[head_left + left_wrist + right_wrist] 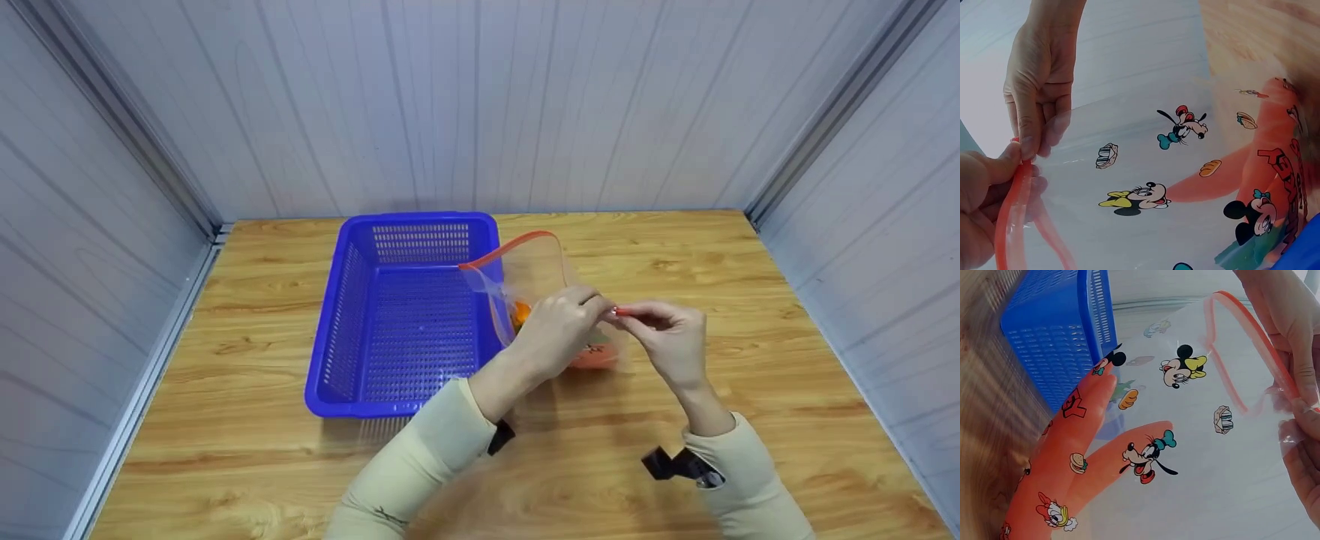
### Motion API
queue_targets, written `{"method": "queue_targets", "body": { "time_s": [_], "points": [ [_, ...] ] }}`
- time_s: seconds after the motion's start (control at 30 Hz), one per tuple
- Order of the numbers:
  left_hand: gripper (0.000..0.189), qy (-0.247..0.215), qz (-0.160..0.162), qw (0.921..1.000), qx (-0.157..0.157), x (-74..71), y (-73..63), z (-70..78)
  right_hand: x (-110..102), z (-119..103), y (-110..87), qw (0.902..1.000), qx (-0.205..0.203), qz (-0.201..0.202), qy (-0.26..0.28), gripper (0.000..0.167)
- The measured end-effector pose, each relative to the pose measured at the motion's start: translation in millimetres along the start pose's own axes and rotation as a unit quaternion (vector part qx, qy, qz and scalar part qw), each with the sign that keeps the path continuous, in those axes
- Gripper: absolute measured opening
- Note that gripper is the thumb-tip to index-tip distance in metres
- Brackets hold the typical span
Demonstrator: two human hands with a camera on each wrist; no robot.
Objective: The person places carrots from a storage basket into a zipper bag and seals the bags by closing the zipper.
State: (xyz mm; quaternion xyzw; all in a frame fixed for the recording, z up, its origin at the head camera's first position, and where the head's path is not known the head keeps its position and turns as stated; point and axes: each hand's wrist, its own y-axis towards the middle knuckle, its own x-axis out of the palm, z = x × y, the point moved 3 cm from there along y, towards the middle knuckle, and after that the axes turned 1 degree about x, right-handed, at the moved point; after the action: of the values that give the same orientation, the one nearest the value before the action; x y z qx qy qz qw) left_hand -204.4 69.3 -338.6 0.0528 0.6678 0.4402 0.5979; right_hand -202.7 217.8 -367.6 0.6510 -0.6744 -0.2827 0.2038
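Observation:
A clear zip bag (pixel 536 270) with an orange-red zip edge is tilted between the hands, partly over the basket's right side. Its mouth gapes at the far left end. Cartoon figures are printed on it. Inside lie carrot-like orange things (pixel 1123 447) with a green part (pixel 1252 247); their exact kind is unclear. My left hand (pixel 551 330) pinches the zip edge near its right end. Right beside it, my right hand (pixel 671 337) pinches the end of that edge between thumb and fingers. Both wrist views show the fingertips meeting at the zip.
A blue plastic basket (pixel 319 360) with slotted walls stands left of the bag on the wooden table (pixel 247 450). Pale panel walls (pixel 450 105) enclose the table at the back and both sides.

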Motion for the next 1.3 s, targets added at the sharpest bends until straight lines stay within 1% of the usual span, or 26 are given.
{"method": "queue_targets", "body": {
  "time_s": [0.07,0.13,0.3,0.4,0.53,0.6,0.67,0.87,0.93,1.07,1.3],
  "points": [
    [0.010,0.014,-0.004,0.9999,0.007,-1.1,0.3,0.4,-0.3,-4.3,0.8,0.9999,0.000,-0.001,-0.015,0.015],
    [0.009,0.020,-0.006,0.9997,0.013,-1.5,0.5,0.4,0.2,-10.5,1.6,0.9998,-0.001,-0.005,-0.017,0.012],
    [0.009,0.022,-0.005,0.9994,0.025,-1.2,-0.3,-2.5,1.2,-21.4,4.2,0.9997,-0.006,-0.022,-0.006,0.006],
    [0.008,0.020,0.009,0.9996,0.016,-2.3,-1.8,-8.3,-3.6,-17.7,4.9,0.9997,-0.005,-0.021,-0.005,0.009],
    [0.009,0.016,0.022,0.9996,0.003,-5.9,-4.5,-16.9,-13.4,-7.6,4.5,0.9998,0.003,-0.011,0.013,0.013],
    [0.010,0.014,0.022,0.9996,0.002,-7.6,-5.7,-20.4,-16.4,-4.7,5.0,0.9997,0.007,-0.009,0.023,0.012],
    [0.011,0.018,0.024,0.9995,0.001,-9.0,-6.6,-23.8,-18.4,-4.8,6.1,0.9995,0.006,-0.006,0.031,0.013],
    [0.013,0.025,0.047,0.9986,-0.007,-13.5,-8.4,-33.4,-21.1,-14.8,12.3,0.9975,0.003,-0.002,0.071,0.010],
    [0.013,0.025,0.049,0.9984,-0.013,-14.8,-8.9,-35.9,-23.1,-14.1,14.3,0.9963,0.006,-0.003,0.085,0.010],
    [0.015,0.029,0.041,0.9983,-0.029,-17.2,-11.5,-42.0,-30.1,-4.8,16.9,0.9935,0.011,-0.007,0.113,0.009],
    [0.014,0.029,0.041,0.9977,-0.046,-20.9,-17.5,-53.4,-39.1,1.9,20.1,0.9927,0.024,-0.002,0.118,0.010]
  ]
}}
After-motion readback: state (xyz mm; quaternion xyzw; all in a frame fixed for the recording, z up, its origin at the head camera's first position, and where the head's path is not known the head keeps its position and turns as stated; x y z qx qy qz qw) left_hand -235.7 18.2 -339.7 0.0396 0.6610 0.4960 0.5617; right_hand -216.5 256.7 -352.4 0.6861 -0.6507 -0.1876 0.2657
